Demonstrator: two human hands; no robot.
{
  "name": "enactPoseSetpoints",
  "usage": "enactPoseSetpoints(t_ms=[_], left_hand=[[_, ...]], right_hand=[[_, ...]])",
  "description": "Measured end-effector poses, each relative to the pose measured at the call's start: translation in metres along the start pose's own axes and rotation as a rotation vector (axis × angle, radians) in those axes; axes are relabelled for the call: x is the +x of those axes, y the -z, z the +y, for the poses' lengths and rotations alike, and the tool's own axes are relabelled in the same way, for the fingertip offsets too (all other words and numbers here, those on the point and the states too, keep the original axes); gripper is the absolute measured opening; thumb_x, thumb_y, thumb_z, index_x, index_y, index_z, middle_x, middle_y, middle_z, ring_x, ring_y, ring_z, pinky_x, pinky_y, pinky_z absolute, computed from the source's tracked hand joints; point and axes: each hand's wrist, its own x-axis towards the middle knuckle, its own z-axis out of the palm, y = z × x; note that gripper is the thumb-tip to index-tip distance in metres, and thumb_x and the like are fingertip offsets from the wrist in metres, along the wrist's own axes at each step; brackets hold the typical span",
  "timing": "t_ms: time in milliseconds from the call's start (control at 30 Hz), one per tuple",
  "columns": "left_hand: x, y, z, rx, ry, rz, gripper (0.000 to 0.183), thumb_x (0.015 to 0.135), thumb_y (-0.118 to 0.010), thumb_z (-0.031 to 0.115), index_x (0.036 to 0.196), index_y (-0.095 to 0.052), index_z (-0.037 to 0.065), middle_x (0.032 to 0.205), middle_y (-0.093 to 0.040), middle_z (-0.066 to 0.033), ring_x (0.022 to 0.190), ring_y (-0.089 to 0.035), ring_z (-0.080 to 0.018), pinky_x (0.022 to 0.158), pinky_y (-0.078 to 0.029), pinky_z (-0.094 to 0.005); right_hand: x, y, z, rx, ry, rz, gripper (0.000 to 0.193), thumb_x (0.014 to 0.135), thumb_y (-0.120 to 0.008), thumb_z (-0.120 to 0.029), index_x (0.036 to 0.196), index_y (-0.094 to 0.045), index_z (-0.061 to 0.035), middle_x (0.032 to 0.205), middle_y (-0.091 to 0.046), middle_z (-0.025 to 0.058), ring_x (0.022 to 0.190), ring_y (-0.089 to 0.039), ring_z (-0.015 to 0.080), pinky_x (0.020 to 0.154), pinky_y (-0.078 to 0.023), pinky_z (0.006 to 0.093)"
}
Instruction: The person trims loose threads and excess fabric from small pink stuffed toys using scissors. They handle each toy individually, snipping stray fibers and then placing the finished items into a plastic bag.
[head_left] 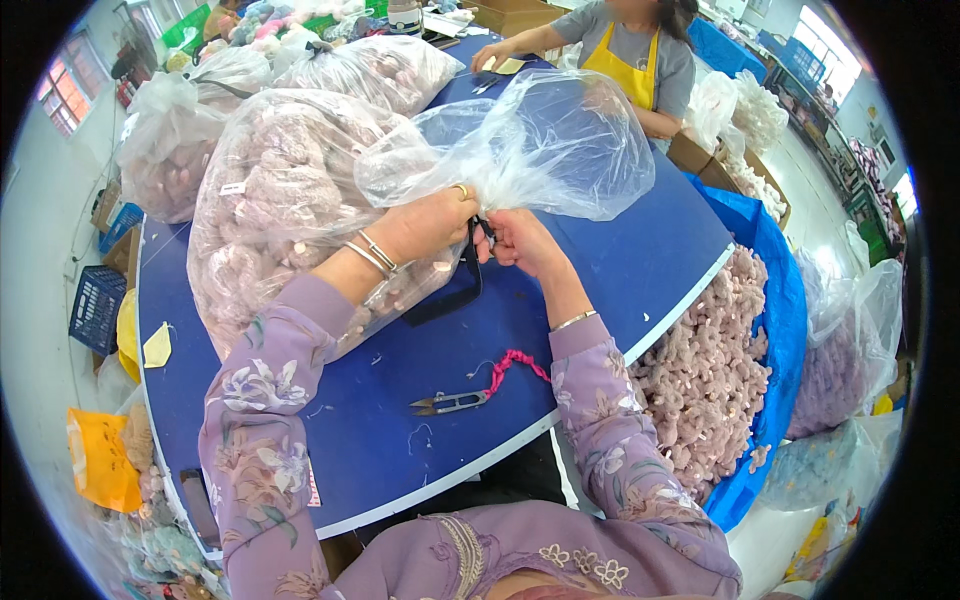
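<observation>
**Both hands on the neck of a clear bag, frame centre**

Left hand [432, 222] is closed around the gathered neck of the clear bag [545, 145]. Right hand [518, 240] touches it just below, fingers pinched on a black strap [455, 290] that trails down onto the blue surface [620, 260].

The bag balloons up-right of the hands and looks mostly air. Judgement: light, soft, slippery film that tears easily; the bunched neck is the only firm hold.

Left of the hands sits a big bag of pink plush [280, 200], partly under the left forearm. Snips [450, 403] with a pink cord [515, 365] lie at lower centre. A bin of plush [705, 370] stands at right.

Hard to tell whether the strap is tied to the neck: fingers hide the join. The clear bag's contents are unreadable through glare. A second person is cut off at the top edge.
</observation>
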Motion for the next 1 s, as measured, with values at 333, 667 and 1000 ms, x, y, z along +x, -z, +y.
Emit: enactPoseSetpoints(t_ms=[333,667,1000], left_hand=[[0.004,-0.017,0.005,0.022,0.184,-0.065,0.01,0.082,-0.058,0.012,0.089,-0.058,0.006,0.093,-0.061,-0.0113,0.08,-0.064,-0.0332,0.07,-0.051,-0.0421],[0.001,-0.011,0.031,0.146,0.054,-0.028,0.03,0.076,-0.065,0.01,0.106,-0.06,0.01,0.088,-0.066,-0.0133,0.08,-0.065,-0.034,0.072,-0.051,-0.0442],[0.011,-0.01,0.021,-0.668,0.403,0.01,0.024,0.094,-0.045,0.019,0.089,-0.062,0.003,0.08,-0.067,-0.0122,0.076,-0.065,-0.0193,0.073,-0.051,-0.0323]], right_hand=[[0.015,0.005,0.016,-0.222,0.087,0.462,0.043,0.089,-0.065,-0.043,0.083,-0.057,-0.0018,0.063,-0.048,-0.0012,0.045,-0.036,0.0053,0.04,-0.025,0.0224],[0.015,0.003,0.019,0.03,0.131,0.435,0.025,0.082,-0.063,-0.022,0.09,-0.069,0.0013,0.064,-0.056,0.0005,0.049,-0.044,0.0081,0.043,-0.03,0.0255],[0.015,0.007,0.019,0.002,0.356,0.187,0.023,0.087,-0.06,-0.025,0.09,-0.068,-0.0031,0.078,-0.065,0.0069,0.068,-0.06,0.0145,0.061,-0.046,0.0282]])
